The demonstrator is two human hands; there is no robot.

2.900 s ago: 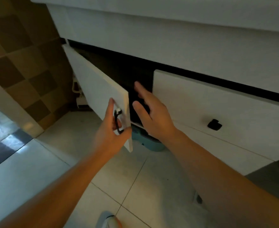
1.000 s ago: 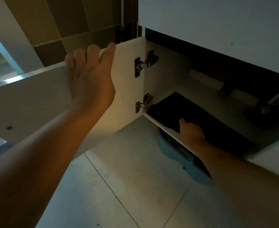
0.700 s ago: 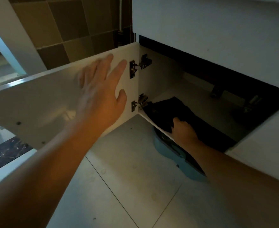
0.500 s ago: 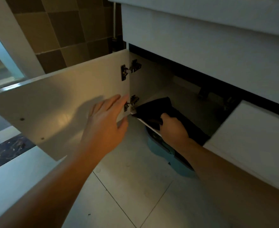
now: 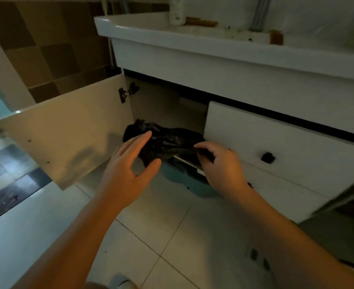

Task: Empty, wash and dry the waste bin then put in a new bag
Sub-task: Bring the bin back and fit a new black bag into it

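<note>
A crumpled black plastic bag (image 5: 163,140) hangs at the mouth of the open vanity cabinet. My right hand (image 5: 220,161) pinches its right end between thumb and fingers. My left hand (image 5: 128,165) is spread open just in front of the bag's left part, fingertips at its surface, not closed on it. A light blue waste bin (image 5: 182,180) stands on the floor under the cabinet, mostly hidden by the bag and my hands.
The left cabinet door (image 5: 67,134) is swung wide open to the left. The right door (image 5: 286,155) with a black knob (image 5: 267,157) is shut. A white sink top (image 5: 192,32) overhangs above. Pale floor tiles (image 5: 161,236) lie below; brown wall tiles at the left.
My right hand has pulled the black bag up and out of the cabinet. My left hand left the door and came across to the bag. The view has risen, showing the sink top.
</note>
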